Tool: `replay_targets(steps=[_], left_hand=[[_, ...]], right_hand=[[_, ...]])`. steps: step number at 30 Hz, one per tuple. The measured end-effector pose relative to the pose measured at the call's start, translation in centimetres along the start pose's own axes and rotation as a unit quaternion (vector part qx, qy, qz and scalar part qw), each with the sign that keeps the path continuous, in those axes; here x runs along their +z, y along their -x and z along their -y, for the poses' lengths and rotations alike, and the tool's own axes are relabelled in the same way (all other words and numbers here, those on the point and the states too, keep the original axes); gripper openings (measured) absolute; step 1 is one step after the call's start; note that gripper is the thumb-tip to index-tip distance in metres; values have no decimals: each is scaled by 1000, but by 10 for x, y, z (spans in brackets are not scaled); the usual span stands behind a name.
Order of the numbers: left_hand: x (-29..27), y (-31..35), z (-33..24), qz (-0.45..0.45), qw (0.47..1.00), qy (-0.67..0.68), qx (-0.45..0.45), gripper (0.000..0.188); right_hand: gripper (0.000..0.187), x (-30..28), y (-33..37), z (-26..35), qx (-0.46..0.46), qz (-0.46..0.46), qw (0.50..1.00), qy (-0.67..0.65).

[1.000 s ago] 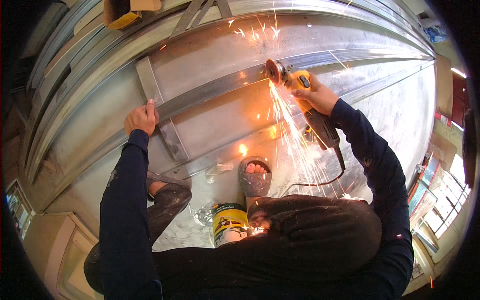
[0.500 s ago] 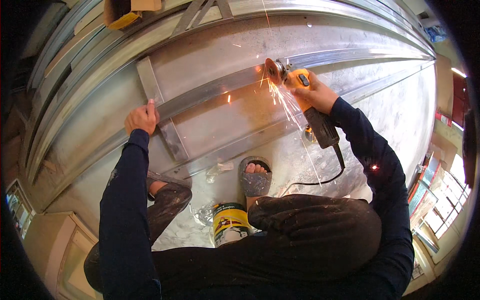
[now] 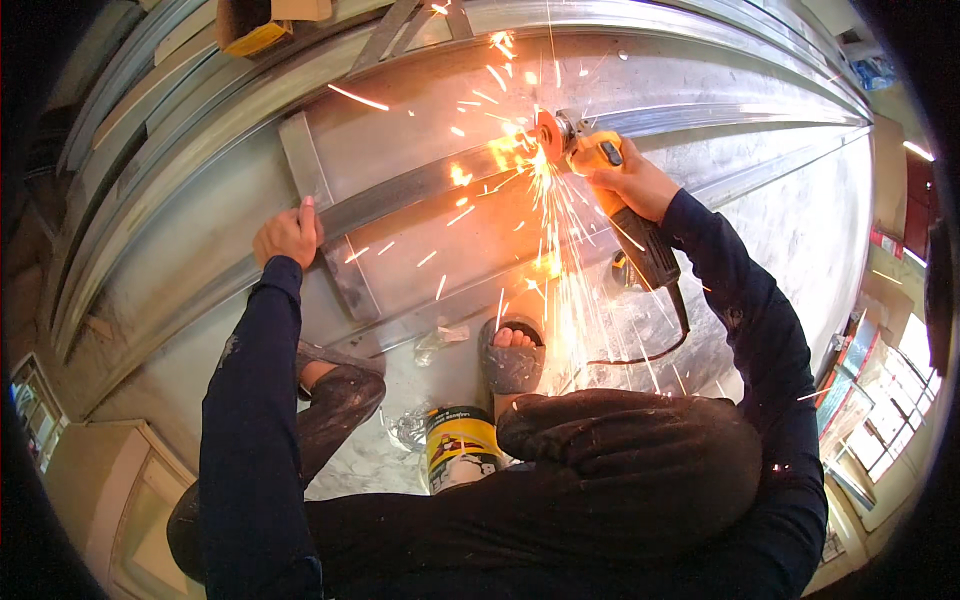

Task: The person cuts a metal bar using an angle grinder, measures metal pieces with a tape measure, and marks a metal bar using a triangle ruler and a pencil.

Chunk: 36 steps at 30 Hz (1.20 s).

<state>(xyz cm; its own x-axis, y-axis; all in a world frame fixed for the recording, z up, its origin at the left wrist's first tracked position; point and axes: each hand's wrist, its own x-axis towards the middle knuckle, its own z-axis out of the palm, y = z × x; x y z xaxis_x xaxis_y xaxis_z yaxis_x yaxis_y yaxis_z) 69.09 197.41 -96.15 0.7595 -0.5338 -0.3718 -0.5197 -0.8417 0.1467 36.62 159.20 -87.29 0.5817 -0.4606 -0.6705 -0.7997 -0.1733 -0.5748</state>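
In my right hand [image 3: 640,181] is a yellow and black angle grinder [image 3: 640,240], held by its body. Its reddish disc [image 3: 548,135] meets a long grey metal bar [image 3: 415,187], and bright sparks [image 3: 560,290] pour down from the contact toward my sandalled foot [image 3: 513,355]. My left hand [image 3: 289,232] is wrapped over the same bar farther left, with the thumb up. A flat metal crosspiece [image 3: 305,160] passes under the bar beside that hand. Glare and sparks hide the exact spot where disc and bar touch.
A yellow and black bucket [image 3: 462,445] stands between my legs. The grinder's black cord [image 3: 650,357] curves over the floor near my right knee. Long metal profiles [image 3: 160,165] lie along the far side, with an open cardboard box [image 3: 258,30] by them. A second metal rail [image 3: 450,287] runs closer to me.
The sparks have grown from a thin spray to a wide, bright burst that reaches the floor and flies upward too. Both hands stay almost where they were.
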Motion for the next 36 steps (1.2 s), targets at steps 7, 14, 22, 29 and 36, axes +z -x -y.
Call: replay_targets(steps=[7, 14, 22, 29, 36], left_hand=[[-4, -3, -2, 15, 1000, 13, 3, 61], [5, -3, 8, -1, 1000, 5, 11, 59], [-12, 7, 26, 20, 984, 66, 165, 63], [-21, 37, 2, -36, 991, 53, 116, 59], [9, 45, 15, -170, 963, 2, 209, 60]], right_hand=[[79, -2, -5, 4, 18, 14, 999, -23], [80, 3, -6, -4, -49, 13, 999, -19], [73, -5, 33, 17, -32, -20, 998, -51], [69, -11, 64, 1, -30, -20, 997, -72], [74, 3, 85, -13, 6, -12, 994, -110]])
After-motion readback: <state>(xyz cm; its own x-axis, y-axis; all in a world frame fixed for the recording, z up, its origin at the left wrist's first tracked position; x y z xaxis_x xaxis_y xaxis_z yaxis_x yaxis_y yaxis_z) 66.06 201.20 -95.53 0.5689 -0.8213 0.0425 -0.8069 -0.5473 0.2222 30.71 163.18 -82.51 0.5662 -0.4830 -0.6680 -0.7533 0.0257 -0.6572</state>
